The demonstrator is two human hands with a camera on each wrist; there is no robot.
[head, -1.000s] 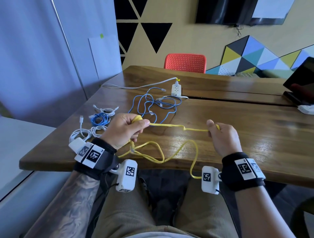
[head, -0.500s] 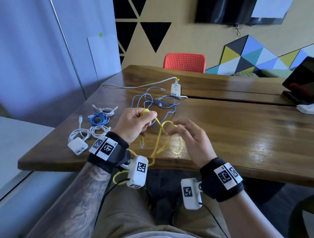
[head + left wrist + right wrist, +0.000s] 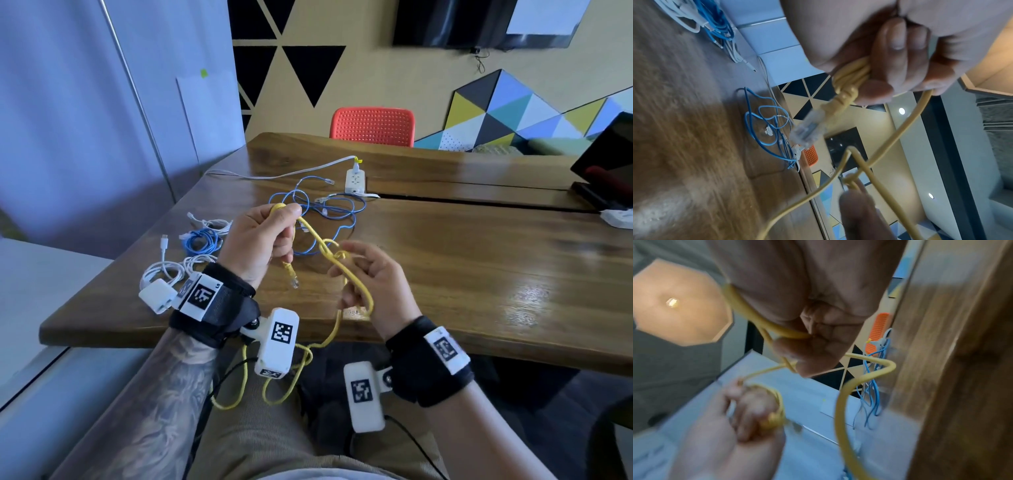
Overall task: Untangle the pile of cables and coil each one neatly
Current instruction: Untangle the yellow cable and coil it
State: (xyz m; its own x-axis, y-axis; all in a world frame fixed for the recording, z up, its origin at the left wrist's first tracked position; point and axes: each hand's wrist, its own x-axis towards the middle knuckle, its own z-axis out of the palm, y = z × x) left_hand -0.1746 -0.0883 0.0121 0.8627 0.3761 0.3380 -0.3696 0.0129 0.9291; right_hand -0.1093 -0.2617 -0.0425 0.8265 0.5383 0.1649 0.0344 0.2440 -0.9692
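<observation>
A yellow network cable (image 3: 356, 287) runs between both hands above the table's near edge. My left hand (image 3: 284, 236) grips several short loops of it (image 3: 853, 76) in a fist, and the clear plug (image 3: 294, 281) hangs below that fist (image 3: 807, 129). My right hand (image 3: 346, 270), close to the right of the left, has its fingers curled round a loop of the same cable (image 3: 861, 378). The rest of the yellow cable (image 3: 274, 380) hangs off the edge over my lap. A tangled blue cable (image 3: 318, 212) lies on the table behind the hands.
At the left of the wooden table (image 3: 479, 274) lie a coiled blue cable (image 3: 202, 240), coiled white cables (image 3: 164, 270) and a white charger (image 3: 157, 296). A white power strip (image 3: 356, 180) with its cord sits further back. A red chair (image 3: 373, 126) stands behind; a dark screen (image 3: 606, 174) stands at far right.
The yellow cable was stretched between hands held apart. My right hand has come in next to the left and now holds a loop of it. Both hands rose slightly.
</observation>
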